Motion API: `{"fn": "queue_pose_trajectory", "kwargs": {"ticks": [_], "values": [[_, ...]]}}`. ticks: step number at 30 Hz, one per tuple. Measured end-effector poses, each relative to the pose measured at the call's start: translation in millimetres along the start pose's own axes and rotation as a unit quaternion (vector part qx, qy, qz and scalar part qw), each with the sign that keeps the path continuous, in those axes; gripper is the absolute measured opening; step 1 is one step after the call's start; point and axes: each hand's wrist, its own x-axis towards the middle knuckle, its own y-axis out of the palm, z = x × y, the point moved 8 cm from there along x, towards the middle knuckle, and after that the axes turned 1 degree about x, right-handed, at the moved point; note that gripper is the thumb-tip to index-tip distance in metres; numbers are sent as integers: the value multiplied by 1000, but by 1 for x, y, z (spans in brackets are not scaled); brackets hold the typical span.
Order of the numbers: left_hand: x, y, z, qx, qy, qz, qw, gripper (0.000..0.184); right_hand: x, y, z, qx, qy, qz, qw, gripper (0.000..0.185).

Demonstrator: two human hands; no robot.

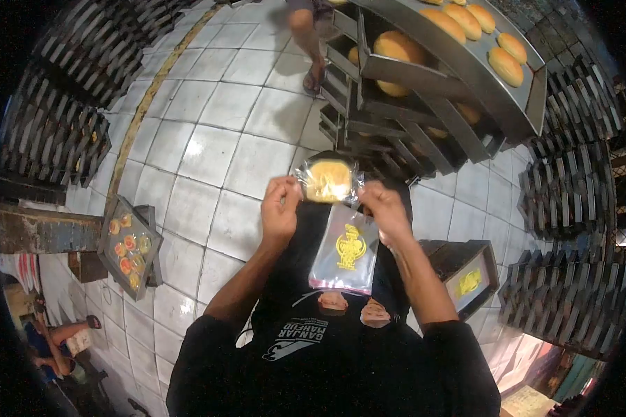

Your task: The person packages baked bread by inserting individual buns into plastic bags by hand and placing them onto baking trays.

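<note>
A bread bun (328,181) in a clear plastic bag is held up in front of my body. My left hand (281,206) pinches the bag at its left end, and my right hand (385,211) grips the opposite end. Both sets of fingers are closed on the plastic. Just below, on my lap, lies a stack of clear plastic bags (346,250) with yellow printing and a reddish lower edge. My right wrist passes close beside that stack.
Stacked metal trays with buns (506,66) rise at the upper right. A tray of wrapped buns (130,254) sits on the tiled floor at left. A box with a printed bag (470,281) stands at right. Another person's leg (306,42) shows at the top.
</note>
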Motion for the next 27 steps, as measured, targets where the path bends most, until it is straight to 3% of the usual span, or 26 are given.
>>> {"fn": "queue_pose_trajectory", "kwargs": {"ticks": [2,6,8,9,10,11,12,13,14,15,18,19,20,21,23,24,25,26,27], "values": [[-31,21,86,-147,-190,84,967,20,-16,5,-46,-19,99,-7,995,23],[-13,29,64,-226,-276,106,928,20,-39,15,-22,46,62,-48,996,24],[-4,43,45,-232,-235,125,936,20,-47,27,8,174,31,-42,983,31],[0,53,31,-235,-199,141,941,20,-44,23,17,155,15,-11,988,47],[4,64,17,-239,-187,153,941,20,-42,14,33,156,1,-21,988,47],[12,69,-2,-295,-146,123,936,19,-44,1,71,31,-119,-50,991,49],[19,70,-22,-349,-108,94,926,18,-54,-8,112,-95,-232,-81,965,52],[26,67,-33,-320,-129,56,937,21,-79,-19,166,-276,-399,-143,862,56],[28,71,-35,-322,-120,70,936,21,-98,-27,214,-313,-560,-174,747,55],[25,70,-24,-266,-135,80,951,24,-111,-41,253,-316,-650,-195,663,53],[-1,55,3,4,-128,128,983,37,-113,-93,329,-463,-567,-290,617,55],[-17,51,4,65,-69,156,983,33,-117,-100,339,-568,-513,-384,516,59],[-31,49,8,126,-14,176,976,30,-131,-103,334,-514,-523,-385,560,58],[-38,46,7,129,-29,167,977,30,-147,-106,329,-455,-535,-385,599,57],[-69,54,-25,236,108,211,942,33,-138,-123,263,-182,-544,-280,770,43],[-74,57,-29,233,120,210,942,32,-116,-111,215,-2,-442,-145,885,37],[-71,62,-27,260,122,206,935,31,-92,-98,162,-124,-253,-141,949,43],[-73,62,-27,286,127,207,927,29,-76,-82,115,-225,-199,-59,952,58],[-74,60,-28,289,131,214,924,29,-72,-73,74,-271,-194,-53,941,73]]}}
